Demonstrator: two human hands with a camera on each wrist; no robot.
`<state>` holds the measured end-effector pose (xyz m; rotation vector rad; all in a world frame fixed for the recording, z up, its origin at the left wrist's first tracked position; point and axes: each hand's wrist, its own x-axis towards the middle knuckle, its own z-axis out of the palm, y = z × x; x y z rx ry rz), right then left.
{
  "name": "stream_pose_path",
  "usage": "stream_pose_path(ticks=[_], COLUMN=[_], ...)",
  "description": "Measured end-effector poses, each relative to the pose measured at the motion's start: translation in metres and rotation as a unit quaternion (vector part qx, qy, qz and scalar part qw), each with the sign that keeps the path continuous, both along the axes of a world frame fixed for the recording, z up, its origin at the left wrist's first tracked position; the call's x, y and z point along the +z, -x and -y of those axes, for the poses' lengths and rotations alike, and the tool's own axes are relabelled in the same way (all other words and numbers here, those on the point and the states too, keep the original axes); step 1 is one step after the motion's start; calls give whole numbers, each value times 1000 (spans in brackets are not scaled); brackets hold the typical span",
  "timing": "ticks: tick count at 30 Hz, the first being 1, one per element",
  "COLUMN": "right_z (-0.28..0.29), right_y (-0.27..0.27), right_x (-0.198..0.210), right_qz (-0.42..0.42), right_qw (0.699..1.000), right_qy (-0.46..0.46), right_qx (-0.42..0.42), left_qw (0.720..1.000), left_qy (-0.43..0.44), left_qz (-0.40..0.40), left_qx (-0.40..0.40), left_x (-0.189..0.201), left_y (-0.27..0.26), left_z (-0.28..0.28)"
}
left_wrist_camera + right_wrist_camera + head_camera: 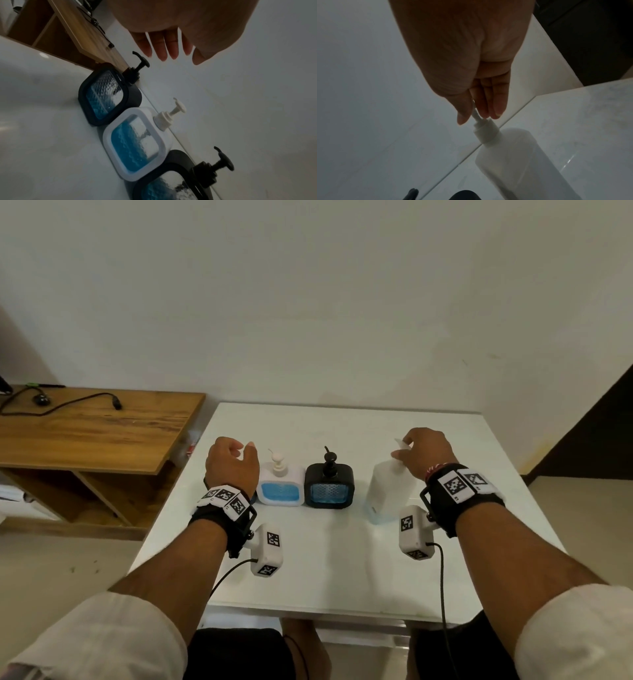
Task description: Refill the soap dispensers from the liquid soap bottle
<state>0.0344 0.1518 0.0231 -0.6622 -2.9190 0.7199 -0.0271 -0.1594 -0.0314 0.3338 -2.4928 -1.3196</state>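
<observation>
Far left of the left hand, a wooden side table [85, 433] with a black cable [68, 404] lying on it, set beside the white tabletop [342, 559]. Left hand [233, 465] raised over the tabletop, fingers [161, 46] straight and slightly spread in the left wrist view, gripping nothing. Beneath and just behind that hand, mostly hidden in the head view, a black soap dispenser [106, 97] with a blue window, clear in the left wrist view. Immediately right of the left hand, a white soap dispenser [281, 486] standing upright, blue liquid showing through its front window, pump on top. Touching or nearly touching its right side, a second black soap dispenser [329, 486], also upright with a blue window and a black pump. Further right, apart from the dispensers and just under the right hand, a tall translucent soap bottle [390, 491] standing on the tabletop, a little blue liquid at its base. Right hand [426, 453] at the top of that bottle, thumb and fingers [489, 102] pinched together on the white pump stem [476, 115] above the collar. Right of that hand, bare tabletop up to its edge, then a dark panel [596, 433] against the wall.
</observation>
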Motion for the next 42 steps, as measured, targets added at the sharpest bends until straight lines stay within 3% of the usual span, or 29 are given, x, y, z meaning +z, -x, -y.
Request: stream_pose_path(ticks=[5, 11, 16, 23, 35, 42], right_z=[-4, 5, 8, 11, 42, 44], right_y=[1, 3, 4, 12, 3, -6], right_x=[-3, -10, -8, -25, -38, -24], right_qz=[-2, -3, 45, 23, -95, -30], right_qw=[992, 991, 962, 970, 931, 935], right_qy=[126, 129, 267, 239, 334, 329], right_qx=[-25, -17, -25, -28, -114, -127], left_qw=[1000, 1000, 998, 997, 996, 992], left_qy=[-10, -27, -46, -50, -37, 15], left_qz=[-2, -10, -17, -29, -10, 10], left_qx=[-4, -8, -27, -58, -84, -125], left_x=[3, 11, 8, -5, -1, 11], left_y=[-8, -13, -13, -11, -18, -25], left_z=[-16, -28, -34, -41, -45, -48])
